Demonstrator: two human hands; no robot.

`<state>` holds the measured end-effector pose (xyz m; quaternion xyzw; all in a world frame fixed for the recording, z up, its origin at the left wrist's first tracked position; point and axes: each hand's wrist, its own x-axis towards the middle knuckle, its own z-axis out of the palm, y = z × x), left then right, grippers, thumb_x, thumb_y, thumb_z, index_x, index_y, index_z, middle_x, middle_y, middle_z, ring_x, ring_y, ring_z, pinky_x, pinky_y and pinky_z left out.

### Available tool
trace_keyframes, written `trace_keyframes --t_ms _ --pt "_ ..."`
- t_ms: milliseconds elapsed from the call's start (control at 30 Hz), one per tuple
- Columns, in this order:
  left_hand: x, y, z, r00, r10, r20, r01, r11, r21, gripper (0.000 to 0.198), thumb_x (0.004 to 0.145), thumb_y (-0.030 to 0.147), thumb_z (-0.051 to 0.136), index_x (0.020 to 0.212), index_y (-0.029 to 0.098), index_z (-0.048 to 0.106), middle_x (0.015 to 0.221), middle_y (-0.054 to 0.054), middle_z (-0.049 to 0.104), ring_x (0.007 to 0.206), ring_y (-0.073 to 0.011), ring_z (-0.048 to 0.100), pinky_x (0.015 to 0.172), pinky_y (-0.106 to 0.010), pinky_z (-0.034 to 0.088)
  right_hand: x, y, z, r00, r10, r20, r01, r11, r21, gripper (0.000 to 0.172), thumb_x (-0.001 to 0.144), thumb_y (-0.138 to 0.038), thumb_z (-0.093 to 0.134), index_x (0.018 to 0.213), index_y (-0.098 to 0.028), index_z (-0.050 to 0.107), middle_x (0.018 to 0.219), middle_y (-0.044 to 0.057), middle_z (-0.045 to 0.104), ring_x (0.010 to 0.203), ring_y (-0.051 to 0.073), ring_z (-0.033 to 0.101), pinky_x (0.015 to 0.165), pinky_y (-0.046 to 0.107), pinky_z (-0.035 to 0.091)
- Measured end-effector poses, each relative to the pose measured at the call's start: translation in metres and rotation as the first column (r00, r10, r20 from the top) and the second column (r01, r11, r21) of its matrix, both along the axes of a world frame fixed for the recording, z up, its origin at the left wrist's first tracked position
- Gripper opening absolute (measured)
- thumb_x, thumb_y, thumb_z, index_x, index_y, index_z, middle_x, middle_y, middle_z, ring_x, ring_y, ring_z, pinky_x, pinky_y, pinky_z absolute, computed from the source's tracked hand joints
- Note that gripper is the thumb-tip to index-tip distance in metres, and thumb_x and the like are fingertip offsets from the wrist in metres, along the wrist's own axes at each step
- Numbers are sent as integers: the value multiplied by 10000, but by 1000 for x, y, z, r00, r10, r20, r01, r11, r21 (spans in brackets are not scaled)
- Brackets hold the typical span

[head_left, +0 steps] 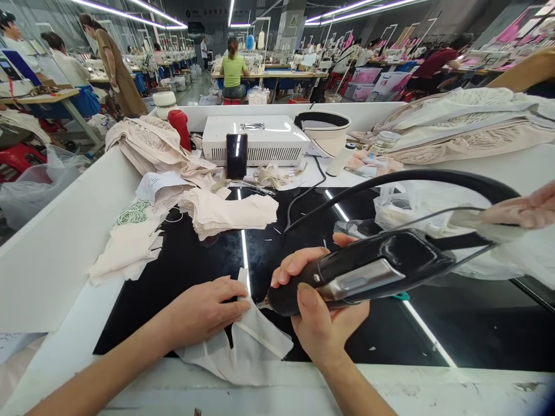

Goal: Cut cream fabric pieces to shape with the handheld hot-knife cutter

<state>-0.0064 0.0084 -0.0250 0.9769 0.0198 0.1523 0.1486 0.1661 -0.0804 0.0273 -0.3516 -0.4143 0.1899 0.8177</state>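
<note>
My left hand (212,309) presses a thin off-white fabric piece (255,346) against the black glossy work surface (208,254), its fingers bent over the cloth near a narrow strip. In my right hand (325,323) is a black handheld tool (368,271) with a long metal lever, the fingers wrapped around its front end. The tool's narrow tip points left and meets, or nearly meets, the fabric edge beside my left fingertips. A thick black cable (403,176) arches from the tool's rear. What looks like another hand (531,208) shows at the right edge, partly blurred.
Stacked cream fabric pieces (234,211) lie beyond my hands, with green cord (131,214) at left. Farther back stand a phone (236,156), a white metal box (255,138), a red bottle (179,128) and a round bin (325,133). Plastic bags (407,205) lie at right.
</note>
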Motion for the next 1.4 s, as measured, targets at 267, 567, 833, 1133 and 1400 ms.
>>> trace_keyframes --t_ms 267,567,833,1133,1400 --pt "2 -3 -2 999 41 0 -41 999 -31 206 1050 199 480 1198 192 624 1245 -107 620 1149 -225 620 964 -327 565 0 4 -1 1000 17 5 -16 998 -66 442 907 -239 743 1281 -328 525 817 -35 629 621 132 640 566 281 576" --pt "3 -4 -2 998 65 -13 -65 997 -47 234 1064 227 456 1219 200 628 1250 -108 615 1140 -236 629 937 -336 576 1 12 -4 999 4 35 -2 999 -46 469 897 -254 751 1296 -321 512 834 -32 626 641 139 626 588 304 589" --pt "2 -6 -3 997 73 -5 -73 996 -55 247 1072 238 436 1217 200 632 1268 -109 614 1164 -236 622 957 -333 566 0 19 -3 1000 -18 17 18 999 -32 486 880 -274 772 1283 -312 503 824 -39 621 626 137 628 573 296 569" --pt "-5 -2 -5 996 83 -16 -84 993 -83 266 1077 228 426 1286 226 592 1306 -105 590 1168 -210 619 943 -310 570 0 19 0 999 -28 37 31 994 -107 483 871 -373 758 1227 -319 437 829 -58 620 590 117 602 546 277 552" --pt "9 -9 7 995 82 48 -82 997 7 207 1067 162 428 1137 163 622 1130 -88 664 1095 -226 643 1057 -426 532 42 -5 16 973 -92 209 129 977 -170 431 839 -456 788 1095 -313 472 908 -36 653 720 146 649 684 317 590"
